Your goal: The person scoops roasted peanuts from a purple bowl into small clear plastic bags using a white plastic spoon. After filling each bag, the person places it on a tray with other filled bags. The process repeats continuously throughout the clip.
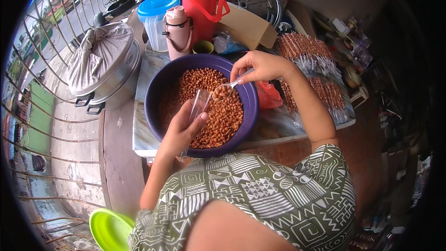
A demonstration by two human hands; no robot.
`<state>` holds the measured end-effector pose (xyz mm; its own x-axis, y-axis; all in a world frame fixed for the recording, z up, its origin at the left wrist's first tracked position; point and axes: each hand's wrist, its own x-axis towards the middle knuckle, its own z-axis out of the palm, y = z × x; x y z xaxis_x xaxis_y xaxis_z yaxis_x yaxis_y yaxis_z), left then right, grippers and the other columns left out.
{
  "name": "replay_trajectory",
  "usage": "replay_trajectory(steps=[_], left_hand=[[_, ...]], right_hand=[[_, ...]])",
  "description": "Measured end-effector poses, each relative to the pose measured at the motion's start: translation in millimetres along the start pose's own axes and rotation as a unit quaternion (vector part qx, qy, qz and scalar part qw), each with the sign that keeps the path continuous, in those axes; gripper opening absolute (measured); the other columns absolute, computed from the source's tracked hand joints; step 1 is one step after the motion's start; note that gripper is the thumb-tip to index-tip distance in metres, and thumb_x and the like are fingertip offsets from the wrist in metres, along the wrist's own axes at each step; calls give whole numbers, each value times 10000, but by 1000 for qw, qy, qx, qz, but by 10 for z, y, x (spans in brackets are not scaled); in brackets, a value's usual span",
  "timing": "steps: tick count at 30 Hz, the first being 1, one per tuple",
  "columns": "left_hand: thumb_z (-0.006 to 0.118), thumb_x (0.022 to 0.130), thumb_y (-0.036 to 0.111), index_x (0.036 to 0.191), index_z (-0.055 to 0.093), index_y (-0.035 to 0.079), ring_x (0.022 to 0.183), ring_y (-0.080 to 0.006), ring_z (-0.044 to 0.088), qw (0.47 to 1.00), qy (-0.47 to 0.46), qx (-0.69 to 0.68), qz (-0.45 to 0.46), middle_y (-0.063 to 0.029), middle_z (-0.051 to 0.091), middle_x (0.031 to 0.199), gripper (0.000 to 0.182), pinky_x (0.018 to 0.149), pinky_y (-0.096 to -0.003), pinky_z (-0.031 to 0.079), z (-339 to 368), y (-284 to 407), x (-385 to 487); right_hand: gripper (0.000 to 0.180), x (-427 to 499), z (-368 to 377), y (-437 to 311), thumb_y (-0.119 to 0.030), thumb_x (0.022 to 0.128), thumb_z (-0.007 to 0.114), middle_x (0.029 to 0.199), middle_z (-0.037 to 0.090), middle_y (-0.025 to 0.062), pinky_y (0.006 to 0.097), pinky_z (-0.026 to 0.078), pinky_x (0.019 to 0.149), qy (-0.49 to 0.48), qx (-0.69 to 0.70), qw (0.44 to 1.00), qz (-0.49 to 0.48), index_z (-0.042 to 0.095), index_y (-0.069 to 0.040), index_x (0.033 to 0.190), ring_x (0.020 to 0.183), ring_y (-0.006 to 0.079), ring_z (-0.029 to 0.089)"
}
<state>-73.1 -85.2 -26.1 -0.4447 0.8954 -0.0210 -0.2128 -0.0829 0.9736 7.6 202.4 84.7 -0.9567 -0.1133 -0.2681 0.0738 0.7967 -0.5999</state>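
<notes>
A purple plastic basin (253, 111) holds a large heap of reddish-brown peanuts (228, 120). Over its left part, my left hand (184, 125) grips a narrow clear plastic bag (200, 104), tilted with its upper end towards the spoon. Between the fingers of my right hand (256, 67), above the basin's right rim, is the handle of a clear plastic spoon (223, 92). Peanuts fill the spoon's bowl, close beside the bag's upper end. Whether bowl and bag touch, I cannot tell. My left palm hides the bag's lower part.
Filled narrow bags (306, 47) lie in rows at the right, by a red plastic bag (268, 94). Behind the basin stand a pink bottle (178, 35), a red thermos (199, 10), a blue-lidded pitcher (156, 24) and a green cup (202, 47). A cloth-wrapped lidded pot (115, 83) is left.
</notes>
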Motion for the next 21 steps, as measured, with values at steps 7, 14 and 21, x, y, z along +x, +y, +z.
replay_trajectory(steps=[7, 14, 21], left_hand=[[613, 1023, 186, 1283, 525, 46, 746, -40, 489, 999, -26, 25, -8, 27, 560, 921, 308, 625, -205, 415, -42, -38, 33], [627, 1016, 178, 1265, 525, 36, 835, -40, 500, 999, -30, 31, 14, 23, 568, 986, 304, 688, -213, 426, -36, -47, 30], [632, 1016, 200, 1254, 513, 39, 845, -41, 488, 1000, -15, 20, -9, 22, 550, 978, 311, 690, -216, 427, -7, 26, 16]], right_hand=[[204, 74, -410, -382, -187, 860, 726, 728, 655, 5, 300, 434, 611, 1, -99, 994, -52, 748, -89, 1038, 667, 98, 577], [193, 256, -408, -657, -165, 819, 737, 696, 635, 28, 331, 442, 609, -19, -194, 978, -78, 748, -88, 995, 664, 144, 600], [159, 270, -370, -908, -118, 798, 734, 784, 682, 105, 383, 506, 718, 2, -245, 968, -63, 740, -66, 948, 767, 255, 653]])
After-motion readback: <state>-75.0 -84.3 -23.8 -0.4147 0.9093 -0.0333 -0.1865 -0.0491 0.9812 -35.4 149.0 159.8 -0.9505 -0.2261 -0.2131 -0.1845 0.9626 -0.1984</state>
